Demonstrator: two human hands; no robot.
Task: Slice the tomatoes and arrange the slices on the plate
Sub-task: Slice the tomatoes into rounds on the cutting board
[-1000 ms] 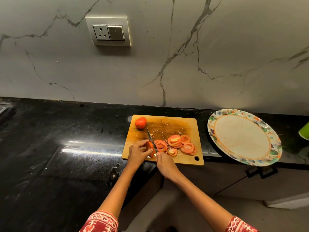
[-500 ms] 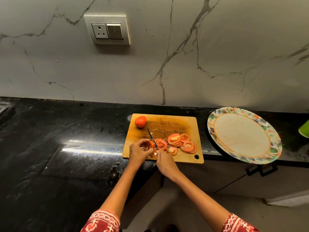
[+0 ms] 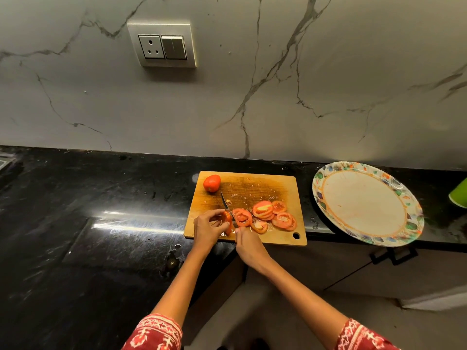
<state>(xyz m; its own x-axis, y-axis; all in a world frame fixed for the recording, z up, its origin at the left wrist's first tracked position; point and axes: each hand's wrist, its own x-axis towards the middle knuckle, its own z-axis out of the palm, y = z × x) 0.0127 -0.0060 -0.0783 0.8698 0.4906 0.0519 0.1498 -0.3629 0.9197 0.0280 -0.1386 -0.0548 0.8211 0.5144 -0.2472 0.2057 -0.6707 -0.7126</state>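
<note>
Little had moved since a second earlier: on the cutting board (image 3: pixel 288 184), the knife (image 3: pixel 225 202) gripped by the right hand (image 3: pixel 249 245) sat lower in the tomato end (image 3: pixel 228 218) pinched by the left hand (image 3: pixel 207 227). Slices (image 3: pixel 262 210) lay beside it, a whole tomato (image 3: pixel 211 183) waited, and the plate (image 3: pixel 326 178) held none.

wall socket (image 3: pixel 161 47) on marble wall, green cup (image 3: pixel 459 196) at rt edge.

The knife (image 3: pixel 225 202) is sinking further through the tomato piece (image 3: pixel 228 219) than a second ago, while the left hand (image 3: pixel 208 227) is closing in on the shrinking end.
</note>
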